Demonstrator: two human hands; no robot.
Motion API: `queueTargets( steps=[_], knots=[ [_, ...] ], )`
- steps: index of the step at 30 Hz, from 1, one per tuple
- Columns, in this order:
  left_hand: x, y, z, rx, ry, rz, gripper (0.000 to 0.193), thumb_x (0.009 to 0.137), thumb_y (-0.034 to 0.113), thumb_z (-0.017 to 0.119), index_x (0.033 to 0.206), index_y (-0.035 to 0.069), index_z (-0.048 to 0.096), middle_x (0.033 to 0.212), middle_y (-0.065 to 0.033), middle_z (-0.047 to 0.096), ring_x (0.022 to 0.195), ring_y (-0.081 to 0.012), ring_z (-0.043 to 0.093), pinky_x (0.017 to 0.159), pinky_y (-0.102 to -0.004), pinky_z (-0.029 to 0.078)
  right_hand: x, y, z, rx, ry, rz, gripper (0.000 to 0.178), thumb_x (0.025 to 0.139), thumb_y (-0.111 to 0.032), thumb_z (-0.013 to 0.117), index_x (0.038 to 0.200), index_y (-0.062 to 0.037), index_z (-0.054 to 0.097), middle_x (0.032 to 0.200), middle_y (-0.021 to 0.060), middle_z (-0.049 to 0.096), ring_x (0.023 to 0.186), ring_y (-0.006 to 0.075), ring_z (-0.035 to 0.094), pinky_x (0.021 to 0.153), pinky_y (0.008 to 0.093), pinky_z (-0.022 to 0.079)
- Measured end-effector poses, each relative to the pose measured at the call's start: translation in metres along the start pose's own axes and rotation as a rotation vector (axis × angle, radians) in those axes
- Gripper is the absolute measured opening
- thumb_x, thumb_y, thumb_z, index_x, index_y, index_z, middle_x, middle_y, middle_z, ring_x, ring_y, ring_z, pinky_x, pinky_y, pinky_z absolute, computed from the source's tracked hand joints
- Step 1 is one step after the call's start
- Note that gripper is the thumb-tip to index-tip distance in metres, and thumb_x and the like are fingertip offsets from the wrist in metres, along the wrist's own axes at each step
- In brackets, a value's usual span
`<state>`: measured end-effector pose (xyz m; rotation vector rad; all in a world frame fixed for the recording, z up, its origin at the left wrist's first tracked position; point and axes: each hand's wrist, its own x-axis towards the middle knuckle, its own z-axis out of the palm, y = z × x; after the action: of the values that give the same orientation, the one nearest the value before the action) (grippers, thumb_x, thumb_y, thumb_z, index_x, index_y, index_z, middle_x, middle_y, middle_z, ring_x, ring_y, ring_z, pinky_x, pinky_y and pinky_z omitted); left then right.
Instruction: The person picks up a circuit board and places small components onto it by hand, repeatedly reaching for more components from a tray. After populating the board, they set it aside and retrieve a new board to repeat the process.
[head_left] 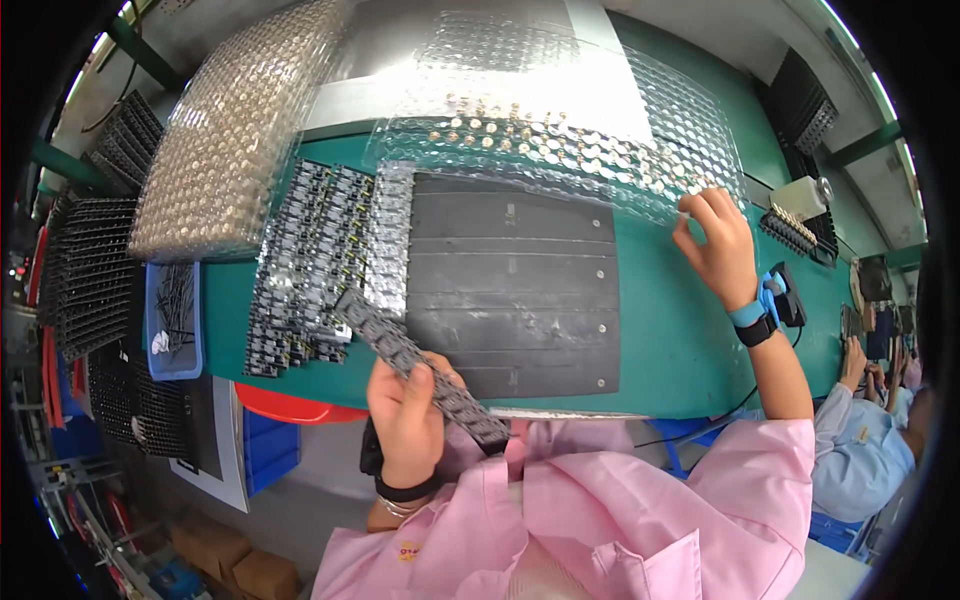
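The left hand (408, 425) clamps a dark strip (458, 403). Just beyond the right hand (722, 252), whose grip cannot be told, lies a clear tray (600, 150).

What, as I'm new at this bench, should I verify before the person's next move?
1. Black segmented strip held securely: ok; the left hand grips it, thumb on top.
2. Small part in the right hand: cannot tell; the curled fingers hide what may be between them.
3. Round parts available in the clear tray: ok; many show in its pockets.
4. Dark panel free of marks: not ok; pale smudges show.
5. Blue wristband worn: ok; it is around the right wrist.
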<state>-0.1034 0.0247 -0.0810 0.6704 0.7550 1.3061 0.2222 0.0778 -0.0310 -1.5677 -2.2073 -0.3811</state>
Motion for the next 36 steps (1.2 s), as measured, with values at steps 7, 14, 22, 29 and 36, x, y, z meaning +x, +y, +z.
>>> queueTargets(
  steps=[7,14,22,29,36],
  knots=[
    [-0.003,-0.006,0.006,-0.009,0.092,0.06,0.014,0.089,0.02,0.044,0.091,0.006,0.044,0.073,-0.0034,0.046,0.058,-0.0102,0.043,0.046,-0.0228,0.035,-0.08,-0.013,-0.023,0.016,0.06,0.083,0.019,0.059,0.004,0.06,0.075,-0.0021,0.051,0.073,0.0095,0.049,0.066,0.0272,0.049,0.056,0.0344,0.041],
    [-0.014,-0.012,0.03,0.024,-0.046,0.014,0.017,0.089,0.022,0.044,0.088,0.006,0.041,0.069,-0.0017,0.042,0.055,-0.0077,0.038,0.042,-0.0207,0.029,-0.136,-0.042,-0.037,0.075,-0.021,0.113,0.022,0.058,0.003,0.063,0.076,-0.0027,0.052,0.073,0.0083,0.05,0.065,0.0263,0.049,0.057,0.033,0.041],
    [-0.022,-0.032,0.056,-0.058,-0.289,-0.183,0.02,0.088,0.021,0.046,0.091,0.002,0.039,0.069,-0.0073,0.047,0.051,-0.0133,0.046,0.041,-0.024,0.038,-0.157,-0.017,-0.092,0.247,0.089,0.439,0.016,0.064,-0.004,0.066,0.076,-0.0006,0.056,0.07,0.0076,0.052,0.066,0.0224,0.049,0.059,0.0308,0.04],
    [-0.026,-0.038,0.067,-0.081,-0.381,-0.242,0.021,0.087,0.019,0.046,0.092,0.0,0.039,0.069,-0.0095,0.048,0.05,-0.0144,0.047,0.041,-0.0249,0.039,-0.168,-0.001,-0.084,0.09,-0.133,0.654,0.008,0.069,-0.005,0.062,0.074,-0.0004,0.059,0.072,0.0089,0.055,0.065,0.0206,0.05,0.059,0.0289,0.041],
    [-0.036,-0.035,0.068,-0.084,-0.306,-0.135,0.021,0.086,0.017,0.049,0.092,-0.001,0.039,0.07,-0.0107,0.05,0.052,-0.0144,0.049,0.043,-0.0252,0.041,-0.159,0.005,-0.061,0.068,-0.142,0.713,0.013,0.07,-0.009,0.062,0.069,0.0027,0.058,0.061,0.0084,0.055,0.056,0.0185,0.05,0.054,0.0283,0.041]
  ],
)
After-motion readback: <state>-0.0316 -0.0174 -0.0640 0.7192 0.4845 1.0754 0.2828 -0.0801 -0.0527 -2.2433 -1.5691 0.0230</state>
